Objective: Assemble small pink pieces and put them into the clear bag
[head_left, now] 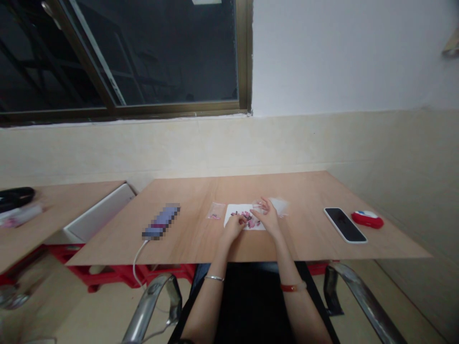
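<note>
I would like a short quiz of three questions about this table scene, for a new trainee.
1. True or false: the left hand and the right hand both rest at the white sheet.
2. Which lies farthest right on the table? A black phone; B red and white object; C small clear bag.
3. Fill in: a white ___ hangs from the device over the table edge.

Key: 1 true; 2 B; 3 cable.
</note>
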A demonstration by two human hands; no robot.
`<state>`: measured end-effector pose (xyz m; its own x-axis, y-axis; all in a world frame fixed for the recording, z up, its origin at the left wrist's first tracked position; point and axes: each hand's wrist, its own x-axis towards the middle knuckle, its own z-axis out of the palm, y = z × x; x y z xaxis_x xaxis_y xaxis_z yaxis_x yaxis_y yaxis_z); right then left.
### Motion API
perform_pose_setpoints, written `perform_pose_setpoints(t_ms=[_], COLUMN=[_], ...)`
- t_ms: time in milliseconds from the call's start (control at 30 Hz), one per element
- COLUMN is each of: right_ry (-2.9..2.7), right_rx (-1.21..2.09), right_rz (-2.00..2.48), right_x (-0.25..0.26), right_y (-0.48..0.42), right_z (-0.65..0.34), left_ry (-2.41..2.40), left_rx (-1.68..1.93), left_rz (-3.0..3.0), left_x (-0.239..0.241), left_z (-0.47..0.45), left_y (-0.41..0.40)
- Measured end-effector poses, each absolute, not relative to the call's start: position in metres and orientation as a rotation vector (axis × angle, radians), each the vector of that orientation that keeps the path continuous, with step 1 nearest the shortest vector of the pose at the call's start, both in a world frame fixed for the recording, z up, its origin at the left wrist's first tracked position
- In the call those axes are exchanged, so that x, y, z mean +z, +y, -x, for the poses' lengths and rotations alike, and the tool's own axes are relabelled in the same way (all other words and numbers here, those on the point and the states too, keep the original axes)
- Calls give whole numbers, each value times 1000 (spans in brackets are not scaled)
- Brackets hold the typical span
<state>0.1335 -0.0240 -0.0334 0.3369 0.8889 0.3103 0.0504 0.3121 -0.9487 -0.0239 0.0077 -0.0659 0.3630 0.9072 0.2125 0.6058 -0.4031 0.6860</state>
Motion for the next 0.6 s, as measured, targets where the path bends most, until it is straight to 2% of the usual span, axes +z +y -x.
perform_pose_setpoints(t_ms=[167,400,600], right_ry=[-1102,-1150,-1202], right_rx=[730,747,786], right_rz=[1118,1145,1086], right_x=[-38,-33,-32], right_y=[-24,-30,-31], right_z=[-133,-126,-120], left_ry=[1266,1263,1138], left_rx=[981,1333,1233], left_rz=[-2069,-1989,-2144], left_x=[-48,8,23], left_z=[26,24,19], left_y=[7,-6,-20])
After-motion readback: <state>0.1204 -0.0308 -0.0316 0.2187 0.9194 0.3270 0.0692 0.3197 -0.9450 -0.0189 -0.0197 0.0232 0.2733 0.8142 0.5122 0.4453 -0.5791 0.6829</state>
